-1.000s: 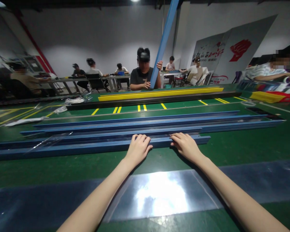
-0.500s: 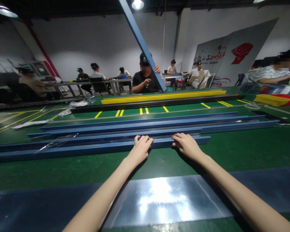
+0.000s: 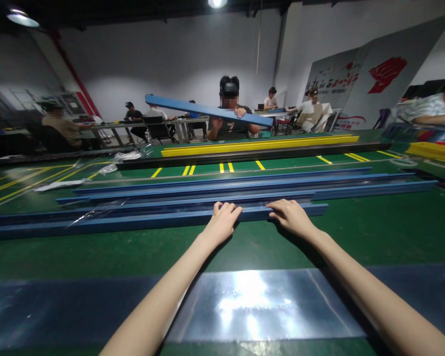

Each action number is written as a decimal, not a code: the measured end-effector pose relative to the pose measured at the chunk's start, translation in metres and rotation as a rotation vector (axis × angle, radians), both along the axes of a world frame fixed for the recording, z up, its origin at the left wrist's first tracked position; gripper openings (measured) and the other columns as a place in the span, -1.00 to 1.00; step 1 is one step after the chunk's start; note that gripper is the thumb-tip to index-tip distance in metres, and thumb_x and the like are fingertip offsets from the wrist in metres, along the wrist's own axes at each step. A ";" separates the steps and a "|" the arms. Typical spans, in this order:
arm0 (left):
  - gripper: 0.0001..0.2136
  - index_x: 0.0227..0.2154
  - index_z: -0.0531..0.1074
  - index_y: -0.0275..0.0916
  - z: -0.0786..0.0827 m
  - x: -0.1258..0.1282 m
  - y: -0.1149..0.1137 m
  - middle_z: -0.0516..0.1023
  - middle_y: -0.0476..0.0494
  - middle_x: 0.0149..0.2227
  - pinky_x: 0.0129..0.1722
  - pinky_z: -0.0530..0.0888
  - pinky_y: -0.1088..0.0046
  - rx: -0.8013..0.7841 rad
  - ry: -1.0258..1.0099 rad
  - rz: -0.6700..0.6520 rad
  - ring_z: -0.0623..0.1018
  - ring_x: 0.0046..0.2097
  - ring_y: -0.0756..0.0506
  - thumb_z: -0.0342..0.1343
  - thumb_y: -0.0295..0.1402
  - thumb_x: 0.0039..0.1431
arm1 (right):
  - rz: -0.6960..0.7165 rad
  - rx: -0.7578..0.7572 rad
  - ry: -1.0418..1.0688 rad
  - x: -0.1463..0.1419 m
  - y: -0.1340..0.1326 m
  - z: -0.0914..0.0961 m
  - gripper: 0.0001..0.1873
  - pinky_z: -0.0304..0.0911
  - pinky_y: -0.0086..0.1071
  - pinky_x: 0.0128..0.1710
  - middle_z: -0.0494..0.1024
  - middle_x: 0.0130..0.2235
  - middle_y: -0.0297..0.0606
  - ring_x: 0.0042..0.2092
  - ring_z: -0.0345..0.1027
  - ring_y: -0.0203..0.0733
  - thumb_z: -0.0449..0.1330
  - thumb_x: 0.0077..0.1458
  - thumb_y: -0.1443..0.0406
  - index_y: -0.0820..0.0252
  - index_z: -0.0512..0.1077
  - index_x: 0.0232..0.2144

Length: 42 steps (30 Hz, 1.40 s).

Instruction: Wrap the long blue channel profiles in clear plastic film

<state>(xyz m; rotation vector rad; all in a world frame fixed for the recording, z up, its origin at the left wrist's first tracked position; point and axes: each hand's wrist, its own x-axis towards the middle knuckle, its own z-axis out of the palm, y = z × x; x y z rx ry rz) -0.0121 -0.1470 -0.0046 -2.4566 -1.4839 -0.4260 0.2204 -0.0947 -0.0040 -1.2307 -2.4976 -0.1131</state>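
A long blue channel point(image 3: 185, 218) lies across the green table, its near wall facing me. Over that wall my left hand point(image 3: 223, 221) curls its fingers, gripping the edge. To its right my right hand point(image 3: 289, 216) holds the same edge between bent fingers and thumb, near the channel's right end. Clear plastic film point(image 3: 96, 213) lies across the left part of the channel. Behind it, touching or close to it, more blue channels point(image 3: 371, 190) lie roughly parallel. The fingertips inside the channel are partly hidden.
A shiny sheet-covered strip point(image 3: 252, 306) spans the near table. Farther back lie a black bar point(image 3: 244, 156), a yellow bar point(image 3: 259, 146) and a yellow tray point(image 3: 432, 152). Across the table a person point(image 3: 228, 129) holds another blue channel point(image 3: 207, 110). Several people sit behind.
The person opposite has swung their blue channel from steeply raised to nearly level. My hands keep their places on the near channel, while the view has shifted slightly.
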 end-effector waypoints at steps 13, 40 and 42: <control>-0.75 -0.22 0.34 -0.21 0.004 0.009 -0.007 0.42 -0.09 -0.24 -0.13 0.14 0.28 -0.056 -0.108 0.045 0.34 -0.14 -0.07 -0.06 -0.58 0.05 | -0.165 -0.152 -0.123 0.004 -0.007 0.013 -0.68 0.21 -0.37 -0.35 0.53 -0.19 -0.28 -0.19 0.40 -0.07 -0.01 0.07 0.16 0.04 0.44 -0.18; -0.74 -0.08 0.25 -0.26 0.011 0.028 -0.006 0.39 -0.13 -0.15 -0.15 0.25 0.37 -0.073 -0.117 -0.086 0.34 -0.10 -0.08 -0.09 -0.47 0.15 | 0.022 -0.123 -0.127 -0.021 -0.022 0.022 -0.70 0.09 -0.44 -0.35 0.50 -0.26 -0.25 -0.22 0.35 -0.19 -0.08 0.13 0.15 0.13 0.38 -0.28; -0.74 -0.08 0.25 -0.27 0.012 0.025 -0.005 0.38 -0.12 -0.14 -0.15 0.26 0.40 -0.066 -0.126 -0.093 0.33 -0.09 -0.08 -0.06 -0.42 0.15 | 0.032 -0.106 -0.141 -0.025 -0.023 0.020 -0.74 0.05 -0.46 -0.39 0.49 -0.32 -0.26 -0.27 0.34 -0.22 -0.08 0.15 0.20 0.14 0.37 -0.33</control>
